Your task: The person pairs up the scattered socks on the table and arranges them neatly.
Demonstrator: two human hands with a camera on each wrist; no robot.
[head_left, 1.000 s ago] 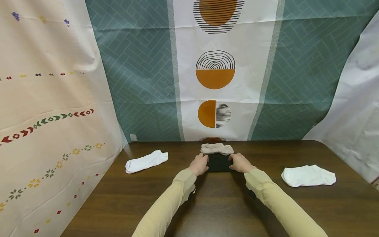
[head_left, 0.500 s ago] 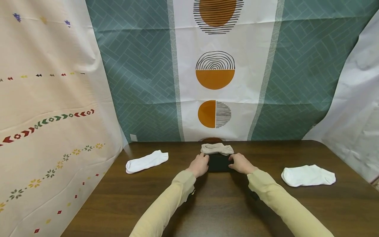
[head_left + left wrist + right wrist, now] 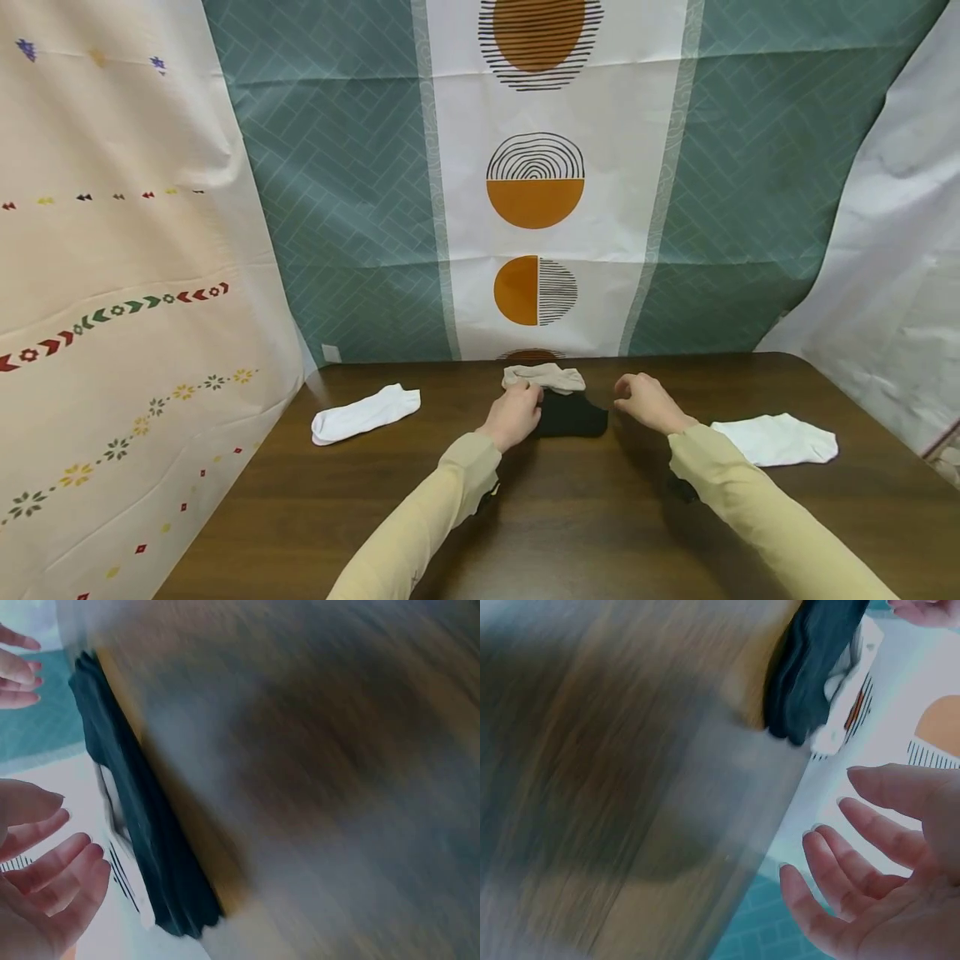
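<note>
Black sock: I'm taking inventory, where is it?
In the head view, the black sock lies right of centre, between the left hand and right hand.

Left arm (image 3: 423, 525) and right arm (image 3: 776, 517) extended forward, sleeved. Left hand (image 3: 515, 414): fingers relaxed, slightly bent. Right hand (image 3: 651, 402): apart from the left, fingers spread, loosely bent, thumb clear of fingertips.
</note>
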